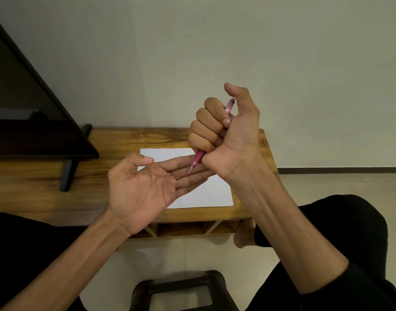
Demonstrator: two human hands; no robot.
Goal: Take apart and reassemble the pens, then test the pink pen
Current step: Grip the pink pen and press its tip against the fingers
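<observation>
My right hand (226, 131) is closed in a fist around the pink pen (198, 158), held upright above the table. Its thumb rests by the pen's top end, and the tip points down. The tip touches the fingers of my left hand (145, 187), which is held flat, palm up, with nothing in it. A white sheet of paper (206, 194) lies on the wooden table (116, 140) under both hands. No other pen shows.
A dark screen on a black stand (67, 173) fills the left of the table. A black stool (181, 290) stands on the tiled floor below me. My legs in black trousers frame both sides, and a bare foot (244, 236) rests near the table's right end.
</observation>
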